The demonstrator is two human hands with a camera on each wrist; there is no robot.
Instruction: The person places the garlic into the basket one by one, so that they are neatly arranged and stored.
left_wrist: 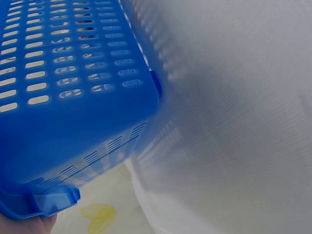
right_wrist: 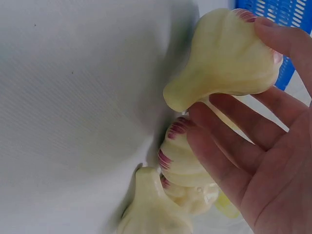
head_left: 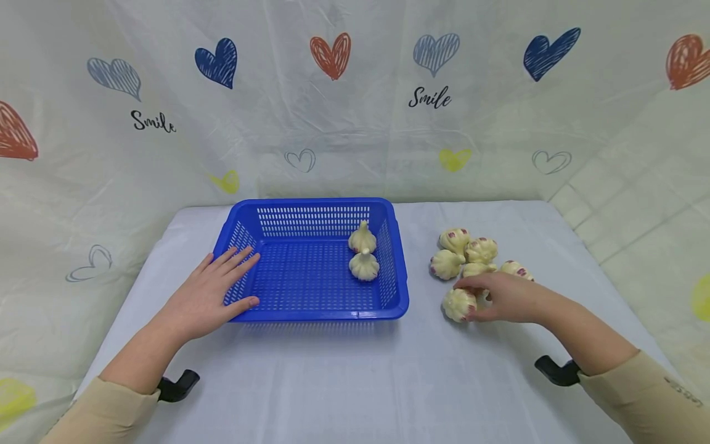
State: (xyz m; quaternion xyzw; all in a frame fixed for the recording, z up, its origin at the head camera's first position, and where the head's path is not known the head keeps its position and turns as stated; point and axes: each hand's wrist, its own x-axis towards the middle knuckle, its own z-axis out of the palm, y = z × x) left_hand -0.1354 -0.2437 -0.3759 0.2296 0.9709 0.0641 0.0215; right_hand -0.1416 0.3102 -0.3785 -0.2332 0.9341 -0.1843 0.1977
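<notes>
My right hand [head_left: 501, 297] pinches a garlic bulb [head_left: 459, 305] between thumb and fingers, low over the cloth at the near side of a small group of bulbs. In the right wrist view this bulb [right_wrist: 229, 56] is pale with purple streaks, its stem pointing down and left. Across the left rim of a blue plastic basket [head_left: 327, 316] lies my left hand [head_left: 202, 300], fingers straight and spread. Two garlic bulbs, one [head_left: 364, 266] in front of the other [head_left: 362, 237], sit inside near the basket's right wall. Only a bit of the left hand shows below the rim in the left wrist view.
Several more garlic bulbs [head_left: 445, 264] lie close together on the white tablecloth [head_left: 355, 382], right of the basket; the right hand partly covers some. Behind the table hangs a pale curtain [head_left: 366, 111] printed with hearts. A black strap piece [head_left: 179, 386] sticks out at each wrist.
</notes>
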